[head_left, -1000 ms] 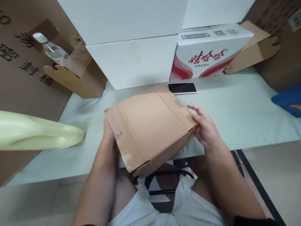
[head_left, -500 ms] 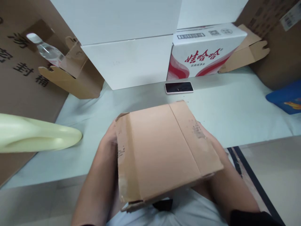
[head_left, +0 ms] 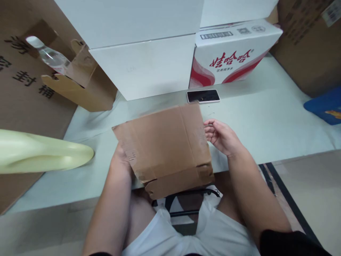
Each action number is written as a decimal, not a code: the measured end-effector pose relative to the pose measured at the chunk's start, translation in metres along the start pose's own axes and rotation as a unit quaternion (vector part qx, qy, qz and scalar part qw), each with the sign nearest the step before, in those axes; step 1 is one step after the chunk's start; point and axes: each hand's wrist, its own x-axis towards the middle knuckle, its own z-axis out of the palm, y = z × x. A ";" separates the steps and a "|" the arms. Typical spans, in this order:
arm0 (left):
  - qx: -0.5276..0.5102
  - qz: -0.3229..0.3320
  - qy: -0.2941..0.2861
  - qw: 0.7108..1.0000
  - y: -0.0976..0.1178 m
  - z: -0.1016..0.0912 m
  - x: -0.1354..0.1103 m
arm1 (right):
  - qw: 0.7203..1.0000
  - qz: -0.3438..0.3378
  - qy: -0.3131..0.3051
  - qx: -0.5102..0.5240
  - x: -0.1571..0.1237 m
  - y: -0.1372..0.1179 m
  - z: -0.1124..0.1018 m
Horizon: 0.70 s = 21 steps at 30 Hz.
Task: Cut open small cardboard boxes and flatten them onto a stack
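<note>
A worn brown cardboard box [head_left: 165,142] is tilted over the front edge of the table, its broad face toward me and a short flap folded along its lower edge. My left hand [head_left: 122,153] holds the box's left side; its fingers are hidden behind the cardboard. Just off the right edge of the box is my right hand [head_left: 220,137], palm turned inward and fingers loosely curled. I see nothing in it, though its fingertips come very close to the cardboard, and contact is unclear.
A phone [head_left: 203,96] lies beyond the box. White cartons [head_left: 144,69] and a red-and-white printed carton [head_left: 226,60] line the back. At left are a cardboard carrier [head_left: 99,87] with a clear bottle [head_left: 52,57] and a pale green object [head_left: 53,151]. Something blue [head_left: 326,106] is at right.
The box has shifted up and left and turned, showing its lower flap. My right hand has come off its right side. The cardboard piece beside the printed carton has mostly gone from sight.
</note>
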 end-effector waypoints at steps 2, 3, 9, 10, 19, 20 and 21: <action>-0.027 0.004 0.017 1.000 0.003 -0.005 0.003 | 1.000 0.008 0.002 -0.003 0.001 -0.004 -0.010; -0.041 0.008 0.026 0.999 0.004 -0.008 0.006 | 1.000 0.002 0.003 -0.012 0.002 -0.005 -0.014; -0.086 0.042 0.068 0.993 0.001 -0.007 0.014 | 0.999 -0.001 -0.035 -0.012 0.003 0.002 -0.001; -0.087 0.039 0.070 0.993 0.000 -0.006 0.014 | 0.999 0.011 -0.033 -0.015 0.002 0.005 0.005; -0.218 -0.039 0.030 0.975 0.018 0.005 0.005 | 0.994 -0.039 0.104 -0.013 -0.038 -0.031 -0.038; -0.244 -0.062 0.027 0.967 0.020 0.006 0.004 | 0.989 -0.058 0.138 -0.009 -0.050 -0.041 -0.053; -0.264 -0.080 0.029 0.961 0.022 0.007 0.004 | 0.983 -0.069 0.168 0.000 -0.063 -0.050 -0.068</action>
